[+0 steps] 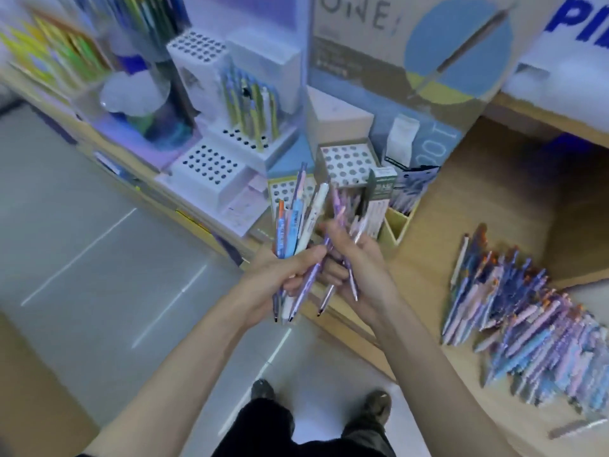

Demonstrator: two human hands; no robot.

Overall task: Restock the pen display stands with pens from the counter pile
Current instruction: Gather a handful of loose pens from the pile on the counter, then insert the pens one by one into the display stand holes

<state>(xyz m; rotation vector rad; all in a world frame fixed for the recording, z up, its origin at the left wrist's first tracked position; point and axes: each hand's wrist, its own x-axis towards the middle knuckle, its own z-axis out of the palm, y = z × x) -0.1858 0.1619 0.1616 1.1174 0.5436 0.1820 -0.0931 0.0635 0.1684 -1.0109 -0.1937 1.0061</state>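
My left hand [280,275] grips a fanned bundle of pens [296,222], blue, orange and white, tips pointing down. My right hand [359,268] holds several purple and pink pens [342,225] right beside it, fingers touching the left bundle. Both hands hover at the counter's edge in front of the display stands. A white stand with empty holes [207,166] sits at the left. Behind it, a tiered stand [247,140] carries several blue and yellow pens. A cardboard stand with holes [349,163] is just beyond my hands. The counter pile of pens [527,321] lies to the right.
A wooden counter [461,206] runs from left to right with a raised shelf at the far right. A large printed card [428,54] stands behind the stands. A small wooden box [395,222] and packaged refills sit near my right hand. Grey floor lies below.
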